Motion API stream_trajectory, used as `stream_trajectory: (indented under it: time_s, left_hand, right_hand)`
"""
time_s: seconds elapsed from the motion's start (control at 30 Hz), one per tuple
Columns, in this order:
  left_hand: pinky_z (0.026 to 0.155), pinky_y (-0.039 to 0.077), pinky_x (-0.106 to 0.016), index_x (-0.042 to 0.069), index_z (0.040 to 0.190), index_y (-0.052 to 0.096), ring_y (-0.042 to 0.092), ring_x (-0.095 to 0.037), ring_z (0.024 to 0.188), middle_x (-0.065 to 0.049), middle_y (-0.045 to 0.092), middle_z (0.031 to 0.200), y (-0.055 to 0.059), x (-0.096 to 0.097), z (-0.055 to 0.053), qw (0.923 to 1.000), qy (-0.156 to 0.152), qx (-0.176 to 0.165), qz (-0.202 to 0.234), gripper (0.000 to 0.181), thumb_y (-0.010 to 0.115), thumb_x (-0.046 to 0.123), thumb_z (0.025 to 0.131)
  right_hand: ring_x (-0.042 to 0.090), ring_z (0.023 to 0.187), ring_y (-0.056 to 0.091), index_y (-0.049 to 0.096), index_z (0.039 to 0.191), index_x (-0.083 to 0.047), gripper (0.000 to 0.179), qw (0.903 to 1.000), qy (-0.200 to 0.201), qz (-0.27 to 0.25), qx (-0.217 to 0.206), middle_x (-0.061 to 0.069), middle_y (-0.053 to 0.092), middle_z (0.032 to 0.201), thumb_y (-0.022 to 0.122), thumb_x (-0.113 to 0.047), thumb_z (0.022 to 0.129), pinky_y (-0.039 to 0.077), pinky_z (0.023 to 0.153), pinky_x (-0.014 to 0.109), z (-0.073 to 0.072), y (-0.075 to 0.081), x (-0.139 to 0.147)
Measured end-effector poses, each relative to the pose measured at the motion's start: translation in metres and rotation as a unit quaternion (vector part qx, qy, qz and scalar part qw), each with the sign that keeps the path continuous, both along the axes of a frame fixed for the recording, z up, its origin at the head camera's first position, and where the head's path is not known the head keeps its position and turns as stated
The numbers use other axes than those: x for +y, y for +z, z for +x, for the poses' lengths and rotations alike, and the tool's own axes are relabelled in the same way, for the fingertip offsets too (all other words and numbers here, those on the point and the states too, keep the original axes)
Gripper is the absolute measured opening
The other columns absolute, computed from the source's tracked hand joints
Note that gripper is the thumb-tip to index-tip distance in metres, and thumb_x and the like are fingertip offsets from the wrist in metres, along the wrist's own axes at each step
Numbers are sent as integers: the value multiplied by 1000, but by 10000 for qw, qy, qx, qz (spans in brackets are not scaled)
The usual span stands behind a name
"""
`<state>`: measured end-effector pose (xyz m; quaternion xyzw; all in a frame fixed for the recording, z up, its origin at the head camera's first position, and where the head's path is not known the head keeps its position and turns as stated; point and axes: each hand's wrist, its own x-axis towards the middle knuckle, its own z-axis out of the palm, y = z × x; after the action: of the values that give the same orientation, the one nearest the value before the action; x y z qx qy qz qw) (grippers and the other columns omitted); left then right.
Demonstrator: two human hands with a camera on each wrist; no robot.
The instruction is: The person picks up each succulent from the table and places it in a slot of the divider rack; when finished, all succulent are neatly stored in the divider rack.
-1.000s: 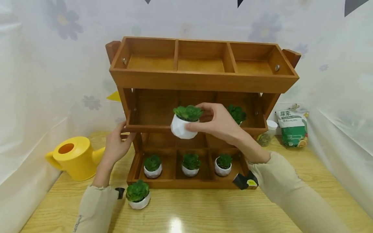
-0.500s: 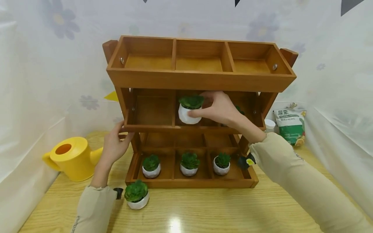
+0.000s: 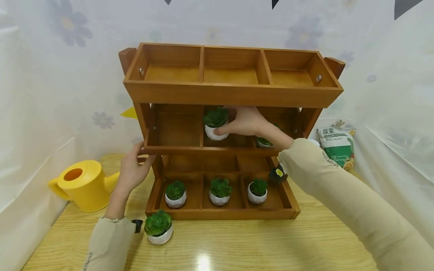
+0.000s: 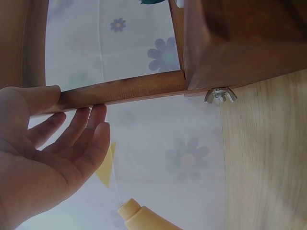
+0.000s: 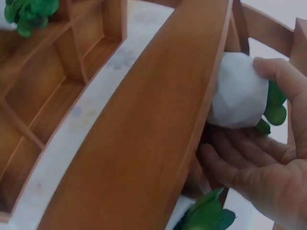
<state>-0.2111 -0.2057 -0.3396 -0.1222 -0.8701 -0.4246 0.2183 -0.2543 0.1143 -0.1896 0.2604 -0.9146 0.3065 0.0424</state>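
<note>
A three-tier wooden plant shelf (image 3: pixel 217 94) stands on the table. In its middle tier, my right hand (image 3: pixel 246 121) holds a potted succulent (image 3: pixel 215 130) with a white faceted pot, at the centre compartment. The right wrist view shows the thumb against the white pot (image 5: pixel 238 93) and the fingers on its other side. My left hand (image 3: pixel 133 169) grips the left side of the shelf; in the left wrist view its thumb and fingers pinch a wooden side bar (image 4: pixel 129 91). Partly hidden by my right arm, another succulent (image 3: pixel 263 142) sits in the middle tier's right compartment.
Three potted succulents (image 3: pixel 219 191) fill the bottom tier, one per compartment. Another succulent (image 3: pixel 159 227) stands on the table (image 3: pixel 237 244) at front left. A yellow watering can (image 3: pixel 84 186) is at left; a green-and-white bag (image 3: pixel 337 146) and a white-lidded jar (image 3: pixel 313 142) are at right.
My right hand has carried the succulent from in front of the shelf back into the middle tier's centre compartment, lately shifting slightly left and lower. The left hand keeps its grip on the shelf.
</note>
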Motion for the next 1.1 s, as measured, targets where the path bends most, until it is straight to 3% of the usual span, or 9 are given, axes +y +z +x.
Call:
stream_trajectory:
  time_s: [0.33,0.5,0.67,0.93,1.1]
  left_hand:
    - [81,53,-57,-3,137,44,60,-46,102,-30,56,124,0,0,0,10000,24,47,-44,46,58,13,96]
    - [81,53,-57,-2,138,44,60,-46,102,-30,56,124,0,0,-1,10000,-10,50,-16,46,57,14,97]
    - [82,52,-57,-2,139,43,59,-47,103,-29,55,125,1,0,1,10000,0,5,-4,47,57,14,97]
    - [82,53,-57,-3,139,43,59,-46,104,-29,55,126,0,2,1,10000,-7,-23,-2,47,57,13,97]
    - [82,53,-57,-2,139,43,59,-46,104,-29,54,127,1,2,1,10000,9,-95,-3,47,56,15,97]
  right_hand:
    - [27,130,39,25,150,-14,97,9998,-23,-25,-178,7,27,152,82,-31,73,40,103,45,-10,2,2]
    - [32,128,43,24,151,-13,100,9982,139,480,-338,10,28,152,83,-30,72,42,102,47,-12,5,0]
    - [30,136,33,28,151,-12,100,9918,254,1241,-143,10,31,151,84,-31,70,31,111,47,-14,10,-2]
    - [30,137,32,26,151,-11,100,9878,243,1490,-389,12,34,149,84,-30,71,31,111,47,-10,15,-2]
    - [32,130,42,32,147,-7,93,9866,168,1571,-414,15,44,143,84,-27,73,37,106,47,-4,18,1]
